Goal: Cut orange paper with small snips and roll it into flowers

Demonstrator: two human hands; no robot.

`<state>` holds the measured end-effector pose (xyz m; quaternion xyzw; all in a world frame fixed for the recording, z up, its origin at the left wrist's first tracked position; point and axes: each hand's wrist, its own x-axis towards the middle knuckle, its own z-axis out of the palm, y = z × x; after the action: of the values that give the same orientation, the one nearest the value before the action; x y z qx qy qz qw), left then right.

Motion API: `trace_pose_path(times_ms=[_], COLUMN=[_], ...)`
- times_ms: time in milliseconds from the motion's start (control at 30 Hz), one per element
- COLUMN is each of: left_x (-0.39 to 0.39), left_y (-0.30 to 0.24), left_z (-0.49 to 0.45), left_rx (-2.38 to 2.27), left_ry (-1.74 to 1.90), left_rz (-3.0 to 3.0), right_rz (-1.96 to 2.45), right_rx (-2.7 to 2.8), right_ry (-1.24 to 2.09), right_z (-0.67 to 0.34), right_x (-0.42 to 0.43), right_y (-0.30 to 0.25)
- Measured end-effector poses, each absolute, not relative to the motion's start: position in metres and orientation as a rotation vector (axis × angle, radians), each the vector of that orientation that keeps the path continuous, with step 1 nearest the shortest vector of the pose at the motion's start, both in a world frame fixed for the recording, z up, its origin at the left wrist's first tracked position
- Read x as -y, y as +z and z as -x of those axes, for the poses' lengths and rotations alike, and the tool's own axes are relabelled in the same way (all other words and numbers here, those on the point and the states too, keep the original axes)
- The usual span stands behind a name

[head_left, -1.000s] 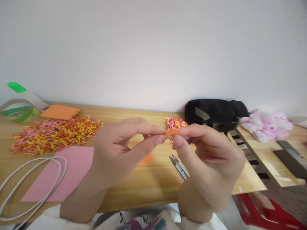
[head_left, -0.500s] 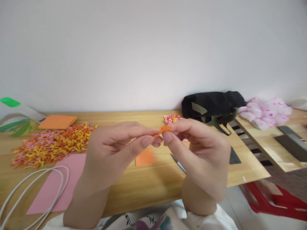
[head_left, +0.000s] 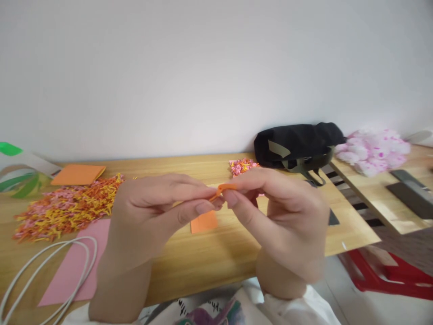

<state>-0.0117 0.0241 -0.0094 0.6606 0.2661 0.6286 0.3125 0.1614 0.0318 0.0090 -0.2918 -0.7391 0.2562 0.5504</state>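
A small orange paper strip (head_left: pixel 223 188) is pinched between the fingertips of both my hands above the wooden table (head_left: pixel 209 257). My left hand (head_left: pixel 152 216) grips its left end with thumb and forefinger closed. My right hand (head_left: pixel 284 216) grips its right end the same way. The strip looks bent or curled in the middle. Below the hands an orange paper square (head_left: pixel 204 222) lies flat on the table.
A heap of orange, yellow and pink paper bits (head_left: pixel 64 206) lies left, with a pink sheet (head_left: pixel 76 266), white cord loops (head_left: pixel 43 266) and an orange sheet (head_left: pixel 77 174). A smaller heap (head_left: pixel 241 166), black bag (head_left: pixel 297 145) and pink fluffy pile (head_left: pixel 372 151) sit right. Red stool (head_left: pixel 385 275) below.
Both hands have shifted slightly left and down with the strip, which is now more curled. The camera tilted, so the scissors are hidden behind my right hand.
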Motion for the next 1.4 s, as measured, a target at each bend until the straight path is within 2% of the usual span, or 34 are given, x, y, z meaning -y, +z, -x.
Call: trace_pose_path(times_ms=[700, 1400], left_x=[-0.0241, -0.0204], left_y=[-0.0070, -0.0079], left_z=[0.0080, 0.0029], left_rx=[-0.751, -0.886], left_ry=[1.735, 1.789], left_rz=[-1.754, -1.840], right_rz=[0.809, 0.800], right_rx=[1.770, 1.670], right_ry=[0.405, 0.457], right_z=[-0.1592, -0.1554], right_x=[-0.0270, -0.0265], right_y=[0.0077, 0.0037])
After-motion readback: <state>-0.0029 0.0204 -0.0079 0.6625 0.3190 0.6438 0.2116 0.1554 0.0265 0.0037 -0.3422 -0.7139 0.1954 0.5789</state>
